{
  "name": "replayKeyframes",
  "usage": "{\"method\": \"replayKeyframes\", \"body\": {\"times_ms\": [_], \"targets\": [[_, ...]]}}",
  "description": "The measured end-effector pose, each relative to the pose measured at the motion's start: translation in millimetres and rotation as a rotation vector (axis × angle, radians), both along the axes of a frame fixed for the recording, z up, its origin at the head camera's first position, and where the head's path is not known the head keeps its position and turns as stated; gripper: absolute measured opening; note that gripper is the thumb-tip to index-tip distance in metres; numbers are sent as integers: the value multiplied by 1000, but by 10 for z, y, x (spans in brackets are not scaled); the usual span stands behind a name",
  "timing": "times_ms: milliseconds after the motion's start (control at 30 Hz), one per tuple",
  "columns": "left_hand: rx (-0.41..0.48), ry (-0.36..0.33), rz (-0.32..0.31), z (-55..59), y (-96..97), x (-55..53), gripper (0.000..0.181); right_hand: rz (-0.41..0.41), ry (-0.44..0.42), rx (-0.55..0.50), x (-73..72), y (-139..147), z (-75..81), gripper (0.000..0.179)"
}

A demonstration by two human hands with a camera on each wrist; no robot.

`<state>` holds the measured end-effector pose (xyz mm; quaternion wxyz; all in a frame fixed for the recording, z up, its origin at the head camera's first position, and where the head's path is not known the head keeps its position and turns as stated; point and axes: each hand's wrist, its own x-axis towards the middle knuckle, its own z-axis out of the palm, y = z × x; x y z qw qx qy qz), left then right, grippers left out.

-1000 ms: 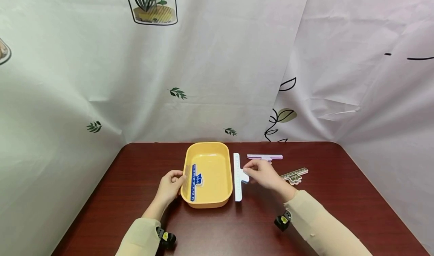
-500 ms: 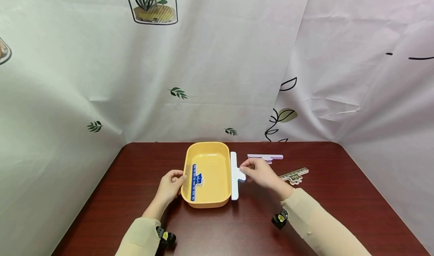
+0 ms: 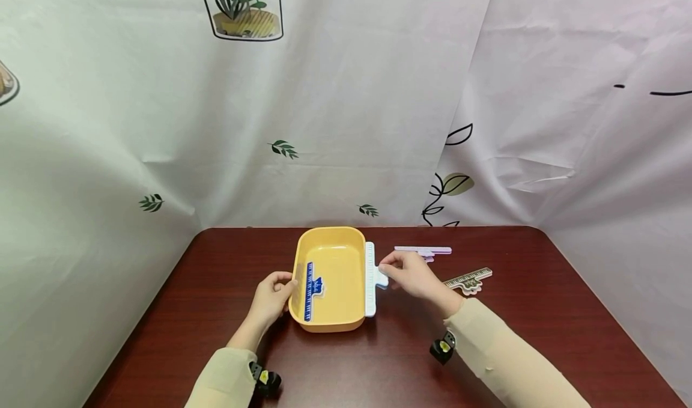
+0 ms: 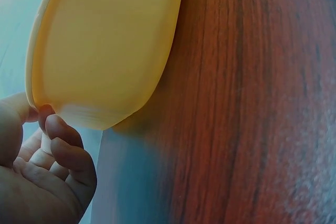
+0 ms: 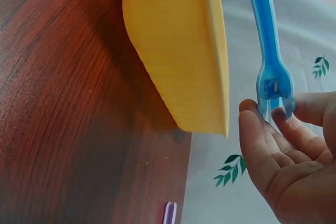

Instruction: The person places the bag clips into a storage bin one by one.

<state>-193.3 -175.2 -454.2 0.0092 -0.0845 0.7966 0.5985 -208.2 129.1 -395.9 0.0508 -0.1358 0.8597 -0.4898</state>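
A yellow rectangular tray [image 3: 335, 326] stands on the table, and my left hand [image 3: 269, 301] pinches its left rim between thumb and fingers. Inside, along the left wall, lies a dark blue long-jawed clip [image 3: 309, 291] with piano-key markings. My right hand [image 3: 415, 279] pinches the handle of a pale blue and white clip [image 3: 370, 282] of the same shape, raised at the tray's right rim. From the right wrist view, this clip [image 5: 269, 24] is side-on, its spring visible, and apart from the tray [image 5: 173, 51]. The left wrist view shows the tray wall [image 4: 105, 40] beside my fingertips.
Behind my right hand lies a lilac clip [image 3: 423, 250], partly covered by the fingers. Further right is a dark clip with a pale edge [image 3: 469, 280], partly hidden by the hand. The reddish-brown table [image 3: 238, 249] ends at a patterned white curtain [image 3: 335, 125].
My right hand has carried the pale blue clip left, from beside the tray to its right rim. The left hand and the tray have stayed in place.
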Motion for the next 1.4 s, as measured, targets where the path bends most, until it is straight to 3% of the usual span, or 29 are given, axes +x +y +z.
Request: {"method": "replayKeyframes", "body": {"times_ms": [1400], "targets": [[-10, 7, -1, -9, -13, -2, 27, -42, -13, 46, -59, -251, 91, 14]]}}
